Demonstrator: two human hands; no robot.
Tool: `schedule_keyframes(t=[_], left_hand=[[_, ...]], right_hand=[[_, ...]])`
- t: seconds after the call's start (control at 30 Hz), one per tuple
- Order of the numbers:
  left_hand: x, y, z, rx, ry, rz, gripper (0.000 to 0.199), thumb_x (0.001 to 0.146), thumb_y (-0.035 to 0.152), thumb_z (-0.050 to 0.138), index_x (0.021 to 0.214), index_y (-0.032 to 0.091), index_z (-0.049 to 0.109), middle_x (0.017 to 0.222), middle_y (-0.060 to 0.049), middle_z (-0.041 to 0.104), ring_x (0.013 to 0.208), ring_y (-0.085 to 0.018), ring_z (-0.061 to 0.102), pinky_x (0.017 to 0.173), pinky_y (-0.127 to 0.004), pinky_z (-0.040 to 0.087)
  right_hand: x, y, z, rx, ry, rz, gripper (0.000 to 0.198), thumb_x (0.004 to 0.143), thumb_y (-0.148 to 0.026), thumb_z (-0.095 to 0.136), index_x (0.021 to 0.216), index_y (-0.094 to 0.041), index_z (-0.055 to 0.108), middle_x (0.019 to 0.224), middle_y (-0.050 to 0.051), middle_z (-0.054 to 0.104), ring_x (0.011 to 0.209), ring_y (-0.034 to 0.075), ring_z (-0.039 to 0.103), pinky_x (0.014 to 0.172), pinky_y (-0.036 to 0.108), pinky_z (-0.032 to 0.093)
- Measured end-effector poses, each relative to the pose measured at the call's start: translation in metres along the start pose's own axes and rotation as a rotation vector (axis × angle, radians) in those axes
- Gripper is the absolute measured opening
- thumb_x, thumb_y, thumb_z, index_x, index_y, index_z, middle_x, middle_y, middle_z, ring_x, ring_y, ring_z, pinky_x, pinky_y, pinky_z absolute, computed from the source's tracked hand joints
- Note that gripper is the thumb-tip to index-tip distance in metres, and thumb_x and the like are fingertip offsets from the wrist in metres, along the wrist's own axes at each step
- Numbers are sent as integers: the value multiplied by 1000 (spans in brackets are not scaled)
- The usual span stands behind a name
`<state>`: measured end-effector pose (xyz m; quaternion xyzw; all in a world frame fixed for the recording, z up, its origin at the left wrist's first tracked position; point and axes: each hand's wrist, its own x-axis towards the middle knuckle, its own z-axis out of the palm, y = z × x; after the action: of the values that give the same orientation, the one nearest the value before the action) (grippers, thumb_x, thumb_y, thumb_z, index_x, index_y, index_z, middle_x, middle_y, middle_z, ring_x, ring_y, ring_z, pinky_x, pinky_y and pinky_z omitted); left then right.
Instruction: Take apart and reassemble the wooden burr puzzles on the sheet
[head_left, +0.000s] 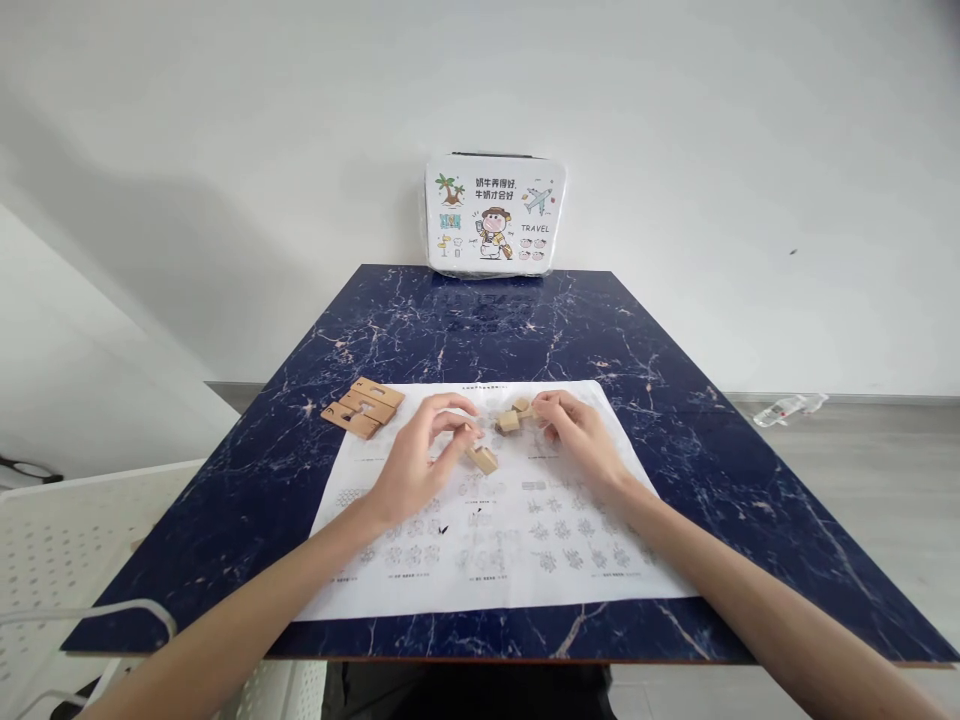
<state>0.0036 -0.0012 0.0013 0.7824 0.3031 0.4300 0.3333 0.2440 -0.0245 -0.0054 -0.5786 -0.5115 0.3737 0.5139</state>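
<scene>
My left hand pinches a small notched wooden puzzle piece between thumb and fingers, just above a printed instruction sheet. To its right, my right hand is closed on the end of another wooden puzzle piece. That piece is close to a small wooden block, and I cannot tell whether they are joined. The sheet is white with rows of line drawings of puzzle parts. Left of my left hand, several flat brown wooden pieces with cut-outs lie partly on the sheet's corner.
A white case with cartoon prints stands against the wall at the back of the dark blue marbled table. A white perforated basket and a white cable are at the left. A clear plastic bottle lies on the floor at right.
</scene>
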Motion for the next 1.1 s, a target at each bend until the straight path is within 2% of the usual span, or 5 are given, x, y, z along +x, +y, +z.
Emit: schedule_keyframes(t=[0.2, 0.57, 0.9, 1.03, 1.1], left_hand=[[8, -14, -11, 93, 37, -175, 17, 110, 31, 44, 123, 23, 51, 106, -6, 66, 92, -19, 71, 81, -37, 58], [8, -19, -12, 280, -51, -183, 21, 108, 38, 50, 119, 22, 58, 121, -10, 67, 110, -26, 68, 94, -47, 57], [3, -17, -10, 334, -243, -109, 78, 82, 57, 84, 143, 28, 44, 153, -16, 47, 125, -36, 62, 97, -53, 58], [3, -21, -9, 345, -243, -93, 87, 81, 58, 84, 150, 29, 39, 159, -17, 44, 142, -41, 50, 109, -60, 51], [3, -21, -8, 342, -256, -98, 89, 82, 57, 84, 152, 30, 37, 160, -17, 44, 147, -41, 46, 114, -62, 47]], right_hand=[[6, 2, -11, 97, -128, 87, 34, 89, -55, 69, 83, -24, 55, 71, 2, 70, 55, 15, 54, 52, 30, 41], [5, 14, -7, -243, -61, -71, 33, 97, -53, 63, 111, -23, 66, 117, 12, 76, 75, 23, 73, 62, 38, 55], [-3, 13, 1, -338, -265, -186, 43, 101, -40, 57, 140, -23, 60, 105, 9, 77, 65, 20, 65, 64, 41, 58], [-6, 16, 5, -336, -326, -374, 49, 102, -35, 58, 149, -26, 51, 144, 15, 64, 106, 27, 71, 87, 48, 61], [-7, 19, 6, -341, -350, -455, 55, 100, -32, 62, 153, -28, 47, 162, 15, 48, 135, 33, 59, 102, 53, 58]])
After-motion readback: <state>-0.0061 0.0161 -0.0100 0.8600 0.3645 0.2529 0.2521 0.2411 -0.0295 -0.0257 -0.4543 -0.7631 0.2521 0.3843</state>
